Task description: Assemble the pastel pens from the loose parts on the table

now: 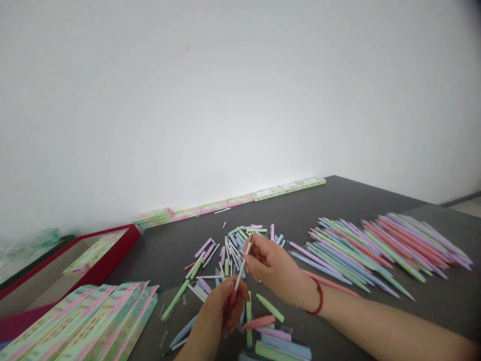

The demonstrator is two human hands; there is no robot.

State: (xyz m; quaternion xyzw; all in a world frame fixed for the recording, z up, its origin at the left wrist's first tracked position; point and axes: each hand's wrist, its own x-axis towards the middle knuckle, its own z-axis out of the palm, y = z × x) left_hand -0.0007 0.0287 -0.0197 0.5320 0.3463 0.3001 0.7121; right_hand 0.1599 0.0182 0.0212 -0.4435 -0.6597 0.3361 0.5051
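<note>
A slim white rod that looks like a pen refill slants up between my two hands, its dark tip at the top. My left hand pinches the lower end. Fingers of my right hand, which has a red cord at the wrist, close on the upper part. Behind and around the hands lies a loose pile of pastel pen parts and white refills. Below them are a green pen barrel, a coral pen barrel and several short blue, green and purple pieces.
Rows of assembled-looking pastel pens lie on the dark table at right. Printed boxes fan out at front left, beside a red box. More flat boxes line the white wall.
</note>
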